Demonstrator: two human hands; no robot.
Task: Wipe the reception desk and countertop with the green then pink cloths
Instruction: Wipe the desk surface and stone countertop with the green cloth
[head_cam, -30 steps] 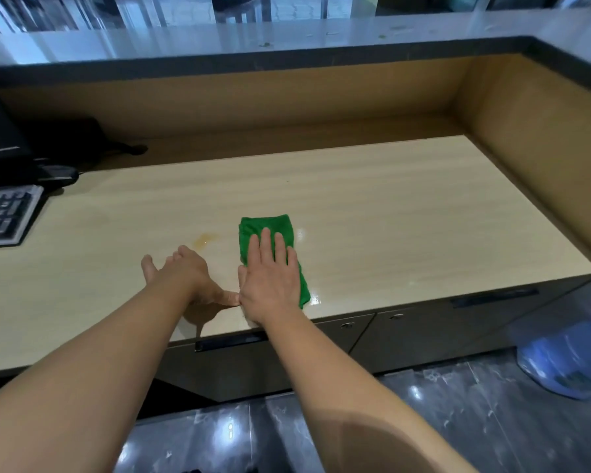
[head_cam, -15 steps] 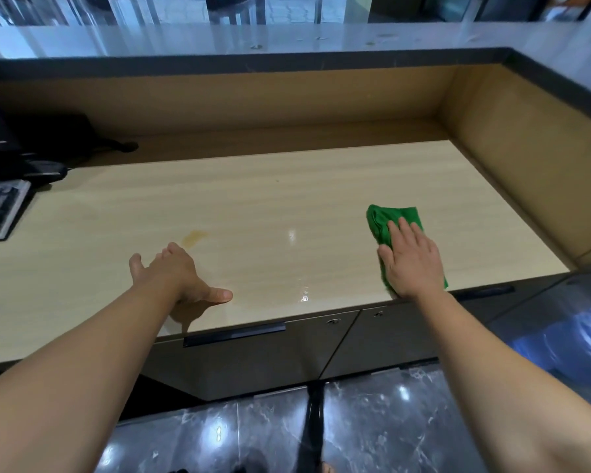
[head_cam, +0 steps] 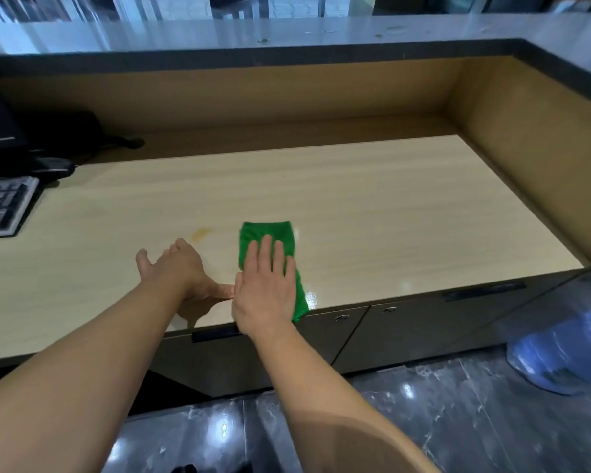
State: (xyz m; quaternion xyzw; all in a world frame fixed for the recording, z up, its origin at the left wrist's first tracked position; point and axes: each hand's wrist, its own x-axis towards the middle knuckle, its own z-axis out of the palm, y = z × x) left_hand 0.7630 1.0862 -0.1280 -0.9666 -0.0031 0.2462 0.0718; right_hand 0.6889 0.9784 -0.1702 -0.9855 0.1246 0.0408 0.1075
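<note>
Light wood makes up the surface (head_cam: pixel 355 206) in front of me, with brown walls at the back and on the right side. One grey countertop (head_cam: pixel 287 32) runs along above the back wall.

I count one green cloth (head_cam: pixel 270 233), one yellow spot (head_cam: pixel 202 232), one keyboard (head_cam: pixel 0 206) and my two hands. Under the front edge I see two small round locks (head_cam: pixel 342 316) on the dark drawers. One blue bag (head_cam: pixel 560 356) sits on the shiny dark floor (head_cam: pixel 458 421) to the right.

The green cloth lies near the front of the surface, about in the middle. Its near corner reaches the front edge and dips a little over it. The yellow spot is just beside the cloth, on its left. To the right of the cloth the wood is bare all the way to the side wall. Behind it the wood is bare up to the back wall. The keyboard is well apart, at the far left edge.

My right hand (head_cam: pixel 265 288) lies flat on the cloth. Its fingers (head_cam: pixel 266 250) are straight and close together, and they press down without curling round it. My left hand (head_cam: pixel 178 268) rests on the wood with loose, released fingers and holds nothing. Its thumb (head_cam: pixel 224 290) points right and seems to touch the side of my right hand.
</note>
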